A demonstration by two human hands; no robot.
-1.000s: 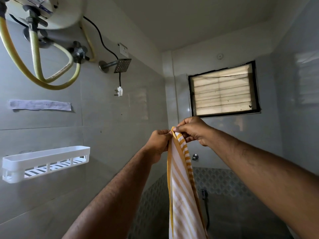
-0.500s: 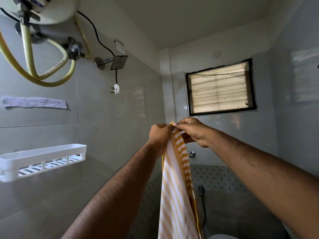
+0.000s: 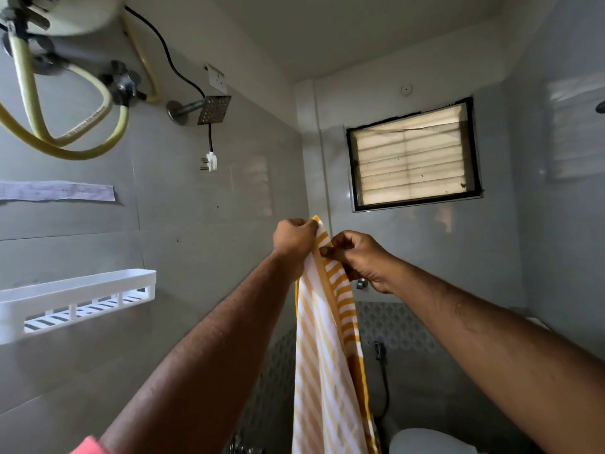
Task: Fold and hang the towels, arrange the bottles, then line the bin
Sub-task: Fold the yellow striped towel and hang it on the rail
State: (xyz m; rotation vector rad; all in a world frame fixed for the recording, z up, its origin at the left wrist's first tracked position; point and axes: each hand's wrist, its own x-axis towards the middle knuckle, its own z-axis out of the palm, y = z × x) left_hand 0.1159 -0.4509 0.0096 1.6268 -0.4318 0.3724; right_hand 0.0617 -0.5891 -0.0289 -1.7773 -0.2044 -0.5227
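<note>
A yellow and white striped towel hangs lengthwise in front of me, held up at arm's length in a grey-tiled bathroom. My left hand grips its top corner, which pokes out above the knuckles. Right beside it and slightly lower, my right hand pinches the towel's upper edge between thumb and fingers. The towel's lower end runs out of the frame. No bottles or bin are in view.
A white slatted wall shelf is mounted on the left wall. Above it are a water heater with yellow hoses, a shower head and a dangling plug. A louvred window faces me. A toilet lid shows at the bottom.
My right hand has slid a little down and away from the left along the towel's edge. The left-held corner now stands higher. The view has shifted slightly.
</note>
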